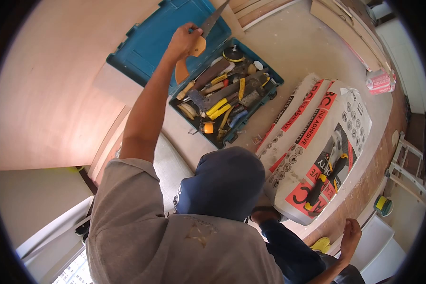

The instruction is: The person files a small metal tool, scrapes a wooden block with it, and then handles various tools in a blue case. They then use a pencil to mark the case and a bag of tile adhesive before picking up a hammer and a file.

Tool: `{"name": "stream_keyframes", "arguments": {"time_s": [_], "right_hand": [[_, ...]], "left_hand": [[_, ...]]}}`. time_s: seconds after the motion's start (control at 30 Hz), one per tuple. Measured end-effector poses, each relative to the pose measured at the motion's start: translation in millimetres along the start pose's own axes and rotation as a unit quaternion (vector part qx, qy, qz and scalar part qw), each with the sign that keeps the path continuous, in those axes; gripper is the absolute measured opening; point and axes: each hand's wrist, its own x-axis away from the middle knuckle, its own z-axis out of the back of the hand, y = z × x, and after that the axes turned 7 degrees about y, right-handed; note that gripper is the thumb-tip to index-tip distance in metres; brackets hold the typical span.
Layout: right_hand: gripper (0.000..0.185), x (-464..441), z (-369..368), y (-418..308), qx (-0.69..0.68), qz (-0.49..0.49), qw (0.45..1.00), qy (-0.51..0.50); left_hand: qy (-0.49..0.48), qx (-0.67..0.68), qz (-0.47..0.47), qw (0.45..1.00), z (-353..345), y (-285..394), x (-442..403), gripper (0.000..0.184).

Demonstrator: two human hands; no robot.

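- The left hand grasps a saw, its fingers wrapped where handle meets blade; that spot probably keeps the weight balanced, with the blade pointing up and away from the wrist.
- The right hand, well apart from that grip, has curled fingers and no object visible in it; whether it is fully closed I cannot tell.
- Right of and below the left grip is the toolbox, packed with tools lying across one another, likely loose so that any can be lifted out.
- Its lid stands open behind the grip, which leaves the tools reachable.
- Farther right, large bags lie on the floor; a tool with black and yellow handles rests on top, perhaps to stay within reach.
- Edges to mind: the lid's rim just beside the grip, the toolbox wall below, and the wooden panel to its left.
- Open floor beyond the toolbox, right of the blade, seems to offer the most room to move.
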Motion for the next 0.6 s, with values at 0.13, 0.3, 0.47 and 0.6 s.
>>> {"name": "stream_keyframes", "arguments": {"time_s": [0.13, 0.3, 0.47, 0.6], "right_hand": [[0.018, -4, 1, 2, -0.019, 0.007, 1.000, -0.002], [0.018, -7, -2, -9, -0.033, 0.024, 0.999, -0.006], [0.018, -18, -5, 9, -0.027, 0.040, 0.999, -0.004], [0.019, -14, 1, -12, 0.008, 0.041, 0.999, -0.023]], "left_hand": [[-0.124, 0.069, 0.057, 0.988, 6, -10, 25, 0.027], [-0.069, 0.000, -0.014, 0.998, -72, -61, 114, 0.022], [-0.063, -0.084, -0.052, 0.993, -101, -84, 131, 0.026], [-0.211, -0.073, 0.014, 0.975, -66, -86, 82, 0.036]]}}
